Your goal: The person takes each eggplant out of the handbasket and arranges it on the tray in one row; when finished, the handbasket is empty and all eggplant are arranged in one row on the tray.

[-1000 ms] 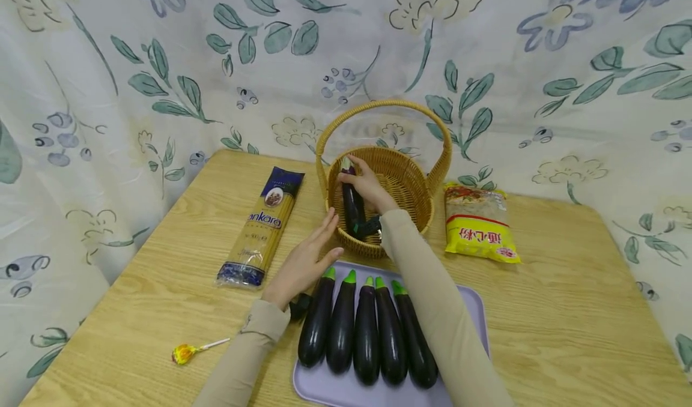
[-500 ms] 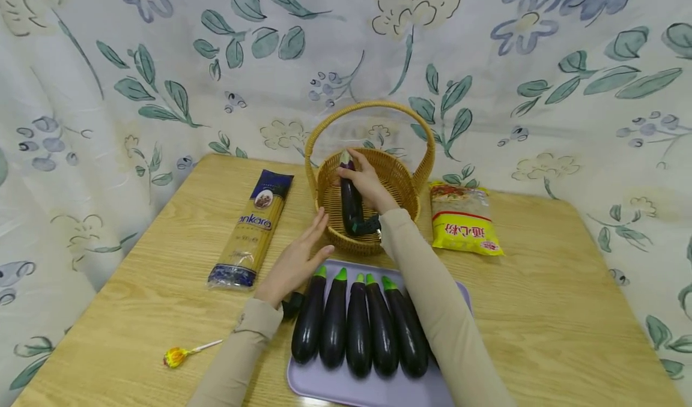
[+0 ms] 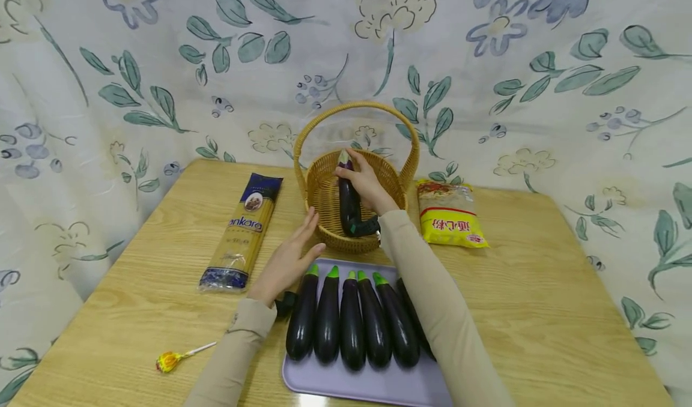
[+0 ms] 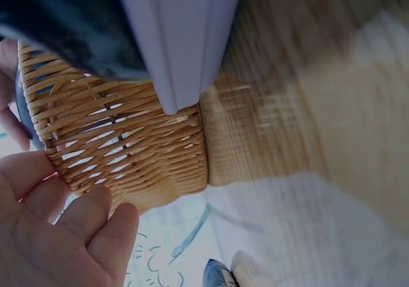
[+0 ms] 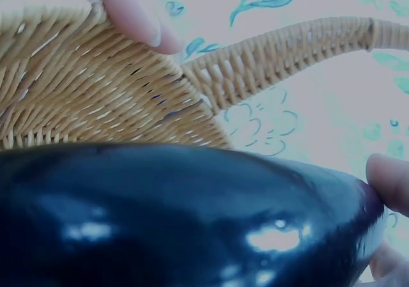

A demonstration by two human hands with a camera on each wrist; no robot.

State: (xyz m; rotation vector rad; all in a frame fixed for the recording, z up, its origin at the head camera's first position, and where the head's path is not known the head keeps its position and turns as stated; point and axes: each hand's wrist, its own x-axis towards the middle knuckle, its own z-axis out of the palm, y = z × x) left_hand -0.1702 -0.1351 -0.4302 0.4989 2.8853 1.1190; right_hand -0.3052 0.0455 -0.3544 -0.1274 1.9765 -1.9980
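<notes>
My right hand point(image 3: 366, 182) pinches a dark purple eggplant point(image 3: 349, 206) near its pale stem end, over the opening of a wicker basket point(image 3: 326, 206). The eggplant stands tilted with its stem end up; in the right wrist view its glossy body point(image 5: 160, 210) crosses in front of the basket wall. Fairly straight fingers of my left hand point(image 3: 286, 266) touch the basket's front left rim, seen closer in the left wrist view beside the woven wall point(image 4: 128, 140). Below the basket, several more eggplants point(image 3: 326, 329) lie in a row on a lilac tray point(image 3: 351, 389); my right sleeve partly covers the rightmost.
A blue-topped spaghetti pack point(image 3: 240, 233) lies left of the basket. To its right is a yellow pasta bag point(image 3: 451, 215). A wrapped lollipop point(image 3: 169, 361) lies at the front left of the wooden table point(image 3: 540, 311). The basket's tall handle point(image 3: 357, 104) arches overhead.
The whole scene has shifted left in the head view. The right hand still holds the eggplant at the basket, and the left hand stays at the rim.
</notes>
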